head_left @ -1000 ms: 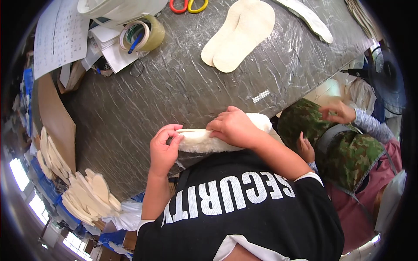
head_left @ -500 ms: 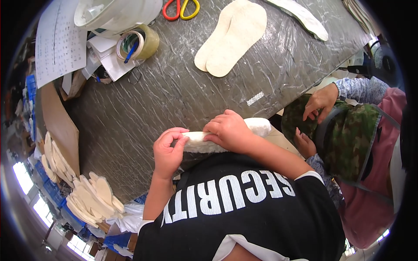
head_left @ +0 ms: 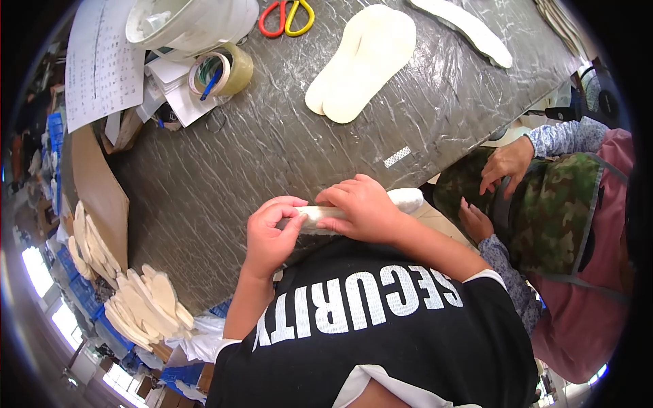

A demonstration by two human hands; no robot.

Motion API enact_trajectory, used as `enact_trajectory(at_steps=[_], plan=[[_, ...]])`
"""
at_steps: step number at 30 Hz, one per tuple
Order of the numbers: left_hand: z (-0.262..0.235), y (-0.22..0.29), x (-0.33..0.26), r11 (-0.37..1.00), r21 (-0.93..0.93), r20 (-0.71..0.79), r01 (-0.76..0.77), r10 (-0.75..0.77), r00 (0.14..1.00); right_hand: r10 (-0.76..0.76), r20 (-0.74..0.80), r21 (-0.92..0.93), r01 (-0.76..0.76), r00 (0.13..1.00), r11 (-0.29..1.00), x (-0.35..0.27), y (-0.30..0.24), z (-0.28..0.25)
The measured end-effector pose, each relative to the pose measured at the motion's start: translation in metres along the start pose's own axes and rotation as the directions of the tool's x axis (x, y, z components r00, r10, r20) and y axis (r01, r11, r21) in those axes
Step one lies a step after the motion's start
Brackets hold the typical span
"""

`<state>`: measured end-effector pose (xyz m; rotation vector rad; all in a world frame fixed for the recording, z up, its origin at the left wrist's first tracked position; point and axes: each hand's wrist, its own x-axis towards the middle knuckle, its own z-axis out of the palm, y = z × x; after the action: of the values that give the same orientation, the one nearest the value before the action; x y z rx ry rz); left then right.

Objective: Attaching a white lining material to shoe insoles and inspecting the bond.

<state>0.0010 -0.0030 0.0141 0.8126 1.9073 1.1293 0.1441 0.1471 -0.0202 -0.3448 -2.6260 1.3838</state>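
Held edge-up in front of my chest, at the table's near edge, is a white fleecy insole (head_left: 406, 199). My left hand (head_left: 272, 230) pinches its left end between thumb and fingers. Closer to the middle, my right hand (head_left: 362, 209) grips the same insole, its thumb on the near side and its fingers over the top. The stretch under my right palm is hidden. Farther off on the table lies a pair of cream insoles (head_left: 364, 61), one overlapping the other. Another white insole (head_left: 469, 30) rests near the far right.
Red-and-yellow-handled scissors (head_left: 286, 18), a white bucket (head_left: 197, 27), tape rolls (head_left: 235, 68) and papers (head_left: 102, 64) sit at the far left. Stacked insoles (head_left: 146, 309) stand lower left, beside a cardboard panel (head_left: 98, 190). A co-worker (head_left: 578, 238) sits at the right.
Both hands have shifted slightly, and my left hand has come a little closer to my right along the insole. The whole view has moved slightly. The co-worker's upper hand has also moved a little.
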Motion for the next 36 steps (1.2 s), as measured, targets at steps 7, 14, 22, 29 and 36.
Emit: enact_trajectory(at_steps=[7, 14, 22, 29, 36], plan=[[-0.002, 0.015, -0.006, 0.985, 0.123, 0.043, -0.121, 0.116, 0.992, -0.009, -0.091, 0.018, 0.011, 0.996, 1.000, -0.003, -0.007, -0.002], [-0.007, 0.000, -0.006, 0.850, -0.506, 0.060, 0.144, -0.132, 0.989, 0.005, -0.103, 0.046, 0.000, 0.995, 0.999, 0.002, -0.011, -0.009], [-0.009, 0.005, -0.020, 0.981, -0.195, 0.025, 0.010, -0.005, 1.000, -0.007, -0.079, 0.069, 0.012, 0.997, 0.998, -0.006, -0.018, -0.005], [-0.008, 0.008, -0.021, 0.951, -0.281, -0.008, 0.126, -0.134, 0.991, 0.058, -0.059, 0.131, -0.050, 0.997, 0.990, -0.007, -0.020, -0.003], [-0.009, 0.014, -0.022, 0.949, -0.278, -0.011, 0.147, -0.156, 0.988, 0.009, -0.030, 0.145, -0.005, 0.999, 0.989, -0.006, -0.021, -0.009]])
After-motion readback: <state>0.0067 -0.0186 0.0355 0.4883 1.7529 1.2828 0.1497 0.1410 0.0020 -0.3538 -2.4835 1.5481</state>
